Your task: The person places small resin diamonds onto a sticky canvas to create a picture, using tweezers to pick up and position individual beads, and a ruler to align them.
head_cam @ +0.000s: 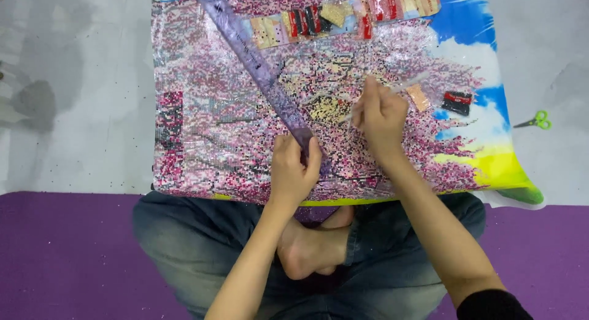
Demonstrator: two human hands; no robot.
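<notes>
Grey floor and a purple mat (67,258) lie under us as we sit cross-legged before a diamond-painting canvas (208,142) of pink blossoms. Our left hand (293,173) grips the near end of a clear purple ruler (257,65) that slants across the canvas to its far edge. Our right hand (380,117) pinches a clear applicator pen (408,85) at the canvas centre. Small bead packets (343,16) line the canvas's far edge. Green scissors (535,121) rest right of the canvas.

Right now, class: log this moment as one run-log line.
left hand: holds ruler on canvas | right hand: holds pen | scissors: on floor, apart
</notes>
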